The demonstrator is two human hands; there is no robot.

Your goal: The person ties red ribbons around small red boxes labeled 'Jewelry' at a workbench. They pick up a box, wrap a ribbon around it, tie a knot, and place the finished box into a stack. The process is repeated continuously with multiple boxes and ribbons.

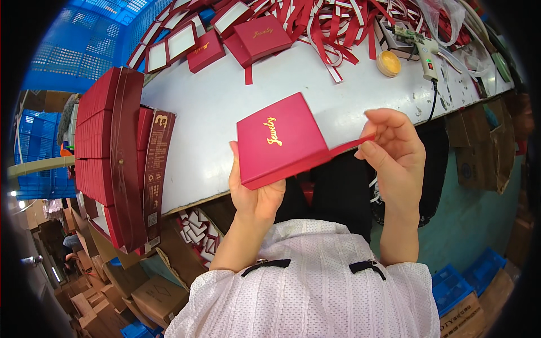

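Note:
A square red jewelry box with gold lettering on its top is tilted in the air above the near edge of the white table. My left hand holds it from below, with the thumb along its left side. From the box's right side runs a short red ribbon. My right hand pinches the ribbon's free end between thumb and forefinger, the other fingers curled loosely. The palm side of my left hand is partly hidden under the box.
Red boxes and white-lined trays lie at the back left, red ribbons behind. A glue gun with a cord and a round yellow tin sit back right. Stacked red boxes stand in a carton at left.

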